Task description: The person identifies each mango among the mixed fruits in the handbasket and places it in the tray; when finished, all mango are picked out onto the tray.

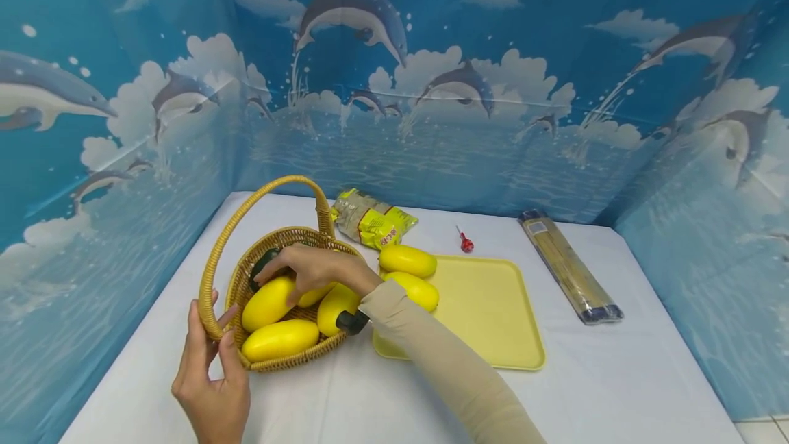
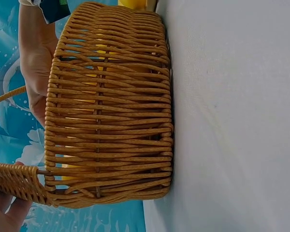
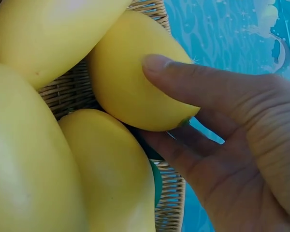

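Observation:
A wicker basket [image 1: 296, 364] with a tall arched handle [image 1: 212, 273] holds several yellow mangoes and a dark green item [image 1: 264, 267], mostly hidden. My left hand [image 1: 216, 379] grips the foot of the handle at the basket's left side; in the left wrist view, its fingers [image 2: 14, 212] show beside the handle. My right hand [image 1: 320, 267] reaches inside and holds a mango [image 3: 135, 72], thumb on its near face and fingers behind it. Another mango [image 1: 280, 340] lies at the basket's front, and one [image 1: 335, 307] sits by the right rim.
Right of the basket is a yellow tray [image 1: 487, 314], with two mangoes [image 1: 408, 261] at its left end. Behind lie a yellow-and-clear food packet [image 1: 376, 219] and a red lollipop [image 1: 466, 244]. A long packet of noodle-like sticks [image 1: 570, 266] rests at the right. Dolphin-print curtains [image 1: 394, 129] enclose the white table.

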`<state>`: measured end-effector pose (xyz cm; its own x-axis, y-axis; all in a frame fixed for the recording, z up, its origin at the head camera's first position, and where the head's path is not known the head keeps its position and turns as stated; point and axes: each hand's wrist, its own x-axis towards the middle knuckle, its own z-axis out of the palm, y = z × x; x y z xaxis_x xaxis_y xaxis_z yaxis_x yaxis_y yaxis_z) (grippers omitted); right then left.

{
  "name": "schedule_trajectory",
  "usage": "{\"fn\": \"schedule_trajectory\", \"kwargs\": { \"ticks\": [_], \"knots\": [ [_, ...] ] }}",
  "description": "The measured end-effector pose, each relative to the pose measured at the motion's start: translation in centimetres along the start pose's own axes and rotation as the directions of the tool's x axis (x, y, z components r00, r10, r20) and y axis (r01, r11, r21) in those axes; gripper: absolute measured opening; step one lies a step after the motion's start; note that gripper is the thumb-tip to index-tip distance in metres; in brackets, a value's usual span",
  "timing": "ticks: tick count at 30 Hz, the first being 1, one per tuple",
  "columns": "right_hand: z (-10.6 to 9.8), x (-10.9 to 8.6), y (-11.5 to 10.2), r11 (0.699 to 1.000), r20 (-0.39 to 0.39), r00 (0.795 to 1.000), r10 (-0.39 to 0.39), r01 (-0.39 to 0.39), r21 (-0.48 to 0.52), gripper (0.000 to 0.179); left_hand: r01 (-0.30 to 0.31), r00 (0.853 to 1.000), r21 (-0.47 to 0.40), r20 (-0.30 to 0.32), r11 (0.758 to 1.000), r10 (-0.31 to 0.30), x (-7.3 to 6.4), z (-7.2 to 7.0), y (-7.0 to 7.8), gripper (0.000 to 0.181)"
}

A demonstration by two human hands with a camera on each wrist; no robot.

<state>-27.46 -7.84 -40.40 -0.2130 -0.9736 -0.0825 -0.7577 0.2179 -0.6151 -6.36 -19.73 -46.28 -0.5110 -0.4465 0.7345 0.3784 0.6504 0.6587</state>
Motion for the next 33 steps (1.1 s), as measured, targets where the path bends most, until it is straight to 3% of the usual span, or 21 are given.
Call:
{"fn": "schedule_trajectory", "kwargs": {
  "ticks": [4, 20, 33],
  "knots": [
    [0.3, 0.1, 0.1, 0.999, -0.014, 1.000, -0.014, 0.014, 0.039, 0.064, 0.012, 1.000, 0.019, -0.005, 1.000, -0.012, -0.2, -0.2, -0.3, 0.075],
    [0.2, -0.5, 0.0, 1.000, -0.037, 0.999, -0.012, 0.012, -0.017, 0.057, 0.020, 1.000, 0.007, -0.003, 1.000, -0.020, -0.2, -0.1, -0.1, 0.077],
    [-0.8, -2.8, -0.3, 0.996, -0.109, 0.992, -0.070, 0.075, 0.042, 0.053, 0.033, 0.999, 0.032, 0.009, 0.999, -0.034, -0.2, -0.1, -0.3, 0.078]
  ]
}}
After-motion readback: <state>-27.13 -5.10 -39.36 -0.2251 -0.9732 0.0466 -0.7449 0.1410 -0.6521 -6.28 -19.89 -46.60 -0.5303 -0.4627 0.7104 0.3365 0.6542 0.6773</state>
